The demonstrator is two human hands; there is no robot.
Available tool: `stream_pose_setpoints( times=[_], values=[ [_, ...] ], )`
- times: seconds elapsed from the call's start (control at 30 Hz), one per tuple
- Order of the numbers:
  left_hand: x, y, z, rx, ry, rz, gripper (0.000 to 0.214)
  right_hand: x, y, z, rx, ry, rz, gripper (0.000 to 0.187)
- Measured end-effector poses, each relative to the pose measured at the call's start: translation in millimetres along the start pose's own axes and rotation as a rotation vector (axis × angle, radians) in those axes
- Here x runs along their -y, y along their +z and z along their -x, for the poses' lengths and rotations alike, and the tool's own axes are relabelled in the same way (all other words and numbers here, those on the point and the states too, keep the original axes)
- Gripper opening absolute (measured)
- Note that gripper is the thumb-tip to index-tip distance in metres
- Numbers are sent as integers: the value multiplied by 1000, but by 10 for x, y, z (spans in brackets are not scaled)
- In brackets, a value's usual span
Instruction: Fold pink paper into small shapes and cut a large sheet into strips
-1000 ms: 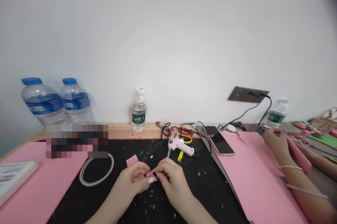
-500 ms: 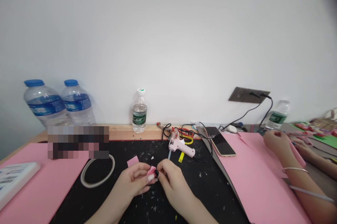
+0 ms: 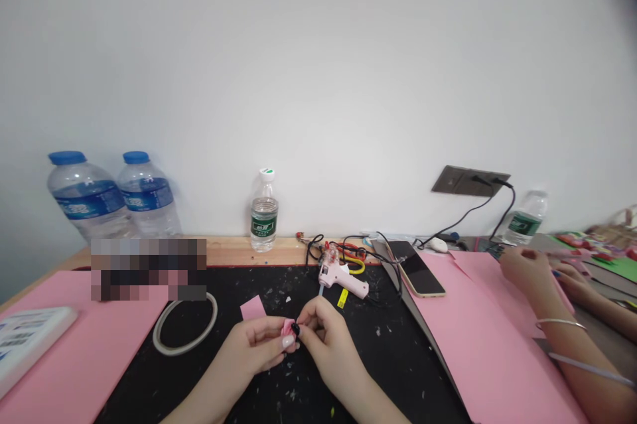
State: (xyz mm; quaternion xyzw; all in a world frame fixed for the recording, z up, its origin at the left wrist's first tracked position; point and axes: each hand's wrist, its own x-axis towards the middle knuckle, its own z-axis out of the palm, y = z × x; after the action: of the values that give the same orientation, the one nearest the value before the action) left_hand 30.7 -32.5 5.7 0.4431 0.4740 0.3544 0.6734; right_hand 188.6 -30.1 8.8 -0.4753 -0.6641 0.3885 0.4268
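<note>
Head view | left hand (image 3: 251, 344) and right hand (image 3: 328, 341) — fingertips closed, pinching a small rolled pink foam piece (image 3: 288, 328) with a round black bead (image 3: 296, 329) | held over black scrap-strewn work mat (image 3: 398, 371)

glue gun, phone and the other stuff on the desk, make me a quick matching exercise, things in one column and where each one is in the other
Things
1. hot glue gun
2. smartphone
3. roll of clear tape
4. small water bottle with a green label

Places
A. lying on the left part of the black work mat
B. standing upright on the bare wooden table edge by the wall
C. lying flat at the far end of the pink sheet, right of the mat
D. lying on the mat near its far edge

Pairs: 1-D, 2-C, 3-A, 4-B
</note>
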Motion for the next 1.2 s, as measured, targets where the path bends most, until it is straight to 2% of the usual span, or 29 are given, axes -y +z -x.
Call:
stream_pose_setpoints(
  times=[0.3, 0.53, 0.7, 0.77, 0.93, 1.03, 1.2],
  values=[
    [-60, 46, 23, -28, -27, -5, 33, -22, -5, -30, -5, 82, -192, 5],
    [6, 6, 2, 20, -7, -5, 31, -32, -2, -24, 59, 261, -441, 24],
    [2, -2, 4, 41, -19, -22, 28, -29, 20, -13, 99, 375, -525, 27],
    [-3, 3, 14, 33, -27, -32, 28, -27, 24, -16, 83, 346, -458, 24],
    [-30, 26, 42, 10, -17, -60, 31, -29, 16, -27, 51, 135, -294, 10],
    [-45, 32, 41, 21, -34, -47, 31, -30, 15, -30, 28, 123, -262, 9],
    [-15, 14, 9, 14, -46, -62, 30, -26, 10, -30, 28, 188, -241, 16]
  ],
)
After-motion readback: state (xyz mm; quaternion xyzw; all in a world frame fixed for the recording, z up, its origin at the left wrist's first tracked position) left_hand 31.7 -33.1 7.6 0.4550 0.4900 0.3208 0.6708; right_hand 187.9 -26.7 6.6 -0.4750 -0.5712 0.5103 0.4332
